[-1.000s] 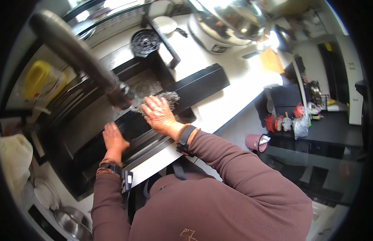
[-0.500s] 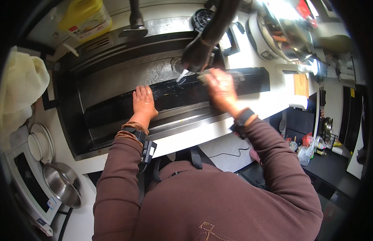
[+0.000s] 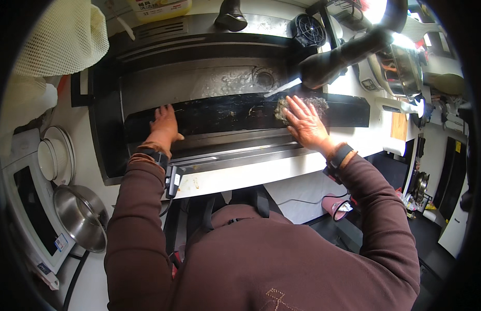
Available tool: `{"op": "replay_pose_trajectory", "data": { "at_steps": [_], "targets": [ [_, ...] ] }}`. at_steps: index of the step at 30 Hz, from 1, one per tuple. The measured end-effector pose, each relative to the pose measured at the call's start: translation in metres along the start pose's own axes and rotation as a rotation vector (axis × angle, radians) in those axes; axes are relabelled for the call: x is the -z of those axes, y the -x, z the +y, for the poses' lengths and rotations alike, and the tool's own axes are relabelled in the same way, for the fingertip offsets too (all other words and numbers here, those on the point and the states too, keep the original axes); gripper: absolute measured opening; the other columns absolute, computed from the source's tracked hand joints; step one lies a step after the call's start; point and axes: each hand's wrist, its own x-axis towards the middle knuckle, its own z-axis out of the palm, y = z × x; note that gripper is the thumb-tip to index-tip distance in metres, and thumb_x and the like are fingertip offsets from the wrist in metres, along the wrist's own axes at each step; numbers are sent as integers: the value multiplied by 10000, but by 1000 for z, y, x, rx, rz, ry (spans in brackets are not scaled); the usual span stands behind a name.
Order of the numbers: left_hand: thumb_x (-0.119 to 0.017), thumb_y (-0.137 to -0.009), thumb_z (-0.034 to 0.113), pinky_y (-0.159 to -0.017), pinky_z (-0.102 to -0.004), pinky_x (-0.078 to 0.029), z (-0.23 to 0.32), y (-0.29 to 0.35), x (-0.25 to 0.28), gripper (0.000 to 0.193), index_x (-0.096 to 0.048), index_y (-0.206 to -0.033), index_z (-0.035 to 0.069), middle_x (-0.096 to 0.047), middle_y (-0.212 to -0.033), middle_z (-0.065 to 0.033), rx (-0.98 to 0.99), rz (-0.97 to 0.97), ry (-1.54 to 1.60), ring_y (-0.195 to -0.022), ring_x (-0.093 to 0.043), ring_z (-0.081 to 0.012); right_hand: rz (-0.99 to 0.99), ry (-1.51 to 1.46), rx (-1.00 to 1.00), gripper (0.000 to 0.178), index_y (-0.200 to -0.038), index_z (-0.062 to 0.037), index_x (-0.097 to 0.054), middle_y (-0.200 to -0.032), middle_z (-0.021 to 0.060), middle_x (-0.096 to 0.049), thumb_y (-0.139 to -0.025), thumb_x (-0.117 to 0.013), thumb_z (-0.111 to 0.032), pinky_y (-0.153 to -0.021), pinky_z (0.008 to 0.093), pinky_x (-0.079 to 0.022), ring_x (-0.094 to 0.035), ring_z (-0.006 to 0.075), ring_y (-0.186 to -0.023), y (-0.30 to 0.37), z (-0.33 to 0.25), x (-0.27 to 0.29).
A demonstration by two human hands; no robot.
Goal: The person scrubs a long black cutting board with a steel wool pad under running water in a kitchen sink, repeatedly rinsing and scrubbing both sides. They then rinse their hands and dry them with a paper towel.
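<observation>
A long black panel (image 3: 214, 116) lies lengthwise across the sink (image 3: 168, 83), its right end resting over the white counter. My left hand (image 3: 164, 125) lies flat across the panel's left part, fingertips near the far edge and thumb near the closer one. Under my right hand (image 3: 309, 129) is a frayed, greyish steel wool scourer (image 3: 320, 107), pressed against the right part of the panel. The fingers of that hand are stretched over it. From a dark faucet (image 3: 323, 66), a stream of water (image 3: 283, 88) falls onto the panel just left of the scourer.
A round drain (image 3: 265, 78) sits beyond the panel. Glass-lidded cookware (image 3: 401, 67) stands at the far right. On the left are a white mesh cloth (image 3: 64, 39), stacked plates (image 3: 67, 150), a steel pot (image 3: 77, 217) and a white appliance (image 3: 33, 207).
The view has shifted. My left hand has slid left along the panel. My right hand, blurred before, now shows sharply with the scourer at about the same part of the panel.
</observation>
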Motion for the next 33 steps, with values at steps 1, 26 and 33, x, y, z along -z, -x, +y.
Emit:
{"op": "replay_pose_trajectory", "data": {
  "at_steps": [1, 26, 33],
  "targets": [
    [-906, -597, 329, -1115, -496, -325, -10, -6, -1, 1249, -108, -1515, 47, -165, -1561, -201, 38, -44, -7, -1436, -193, -392, 72, -1, 11, 557, -1386, -69, -462, -1547, 150, -262, -875, -606, -240, -1116, 539, -245, -203, 313, -1450, -11, -12, -5],
    [-802, -764, 269, -988, -530, -454, -44, -60, -22, 843, -350, -1451, 84, -381, -1466, -151, -101, -135, -100, -1335, -380, -409, -748, -292, -304, 617, -1102, -12, -650, -955, 170, -695, -649, -848, -381, -861, 376, -502, -658, 326, -944, -94, -1, 31],
    [-652, -858, 460, -1013, -670, -336, -23, -50, -6, 688, -428, -1410, 115, -385, -1471, -152, -185, -85, 225, -1354, -368, -335, -750, -599, -169, 474, -972, 14, -679, -845, 118, -700, -636, -885, -249, -757, 347, -515, -654, 218, -785, -99, 16, 35]
  ]
}}
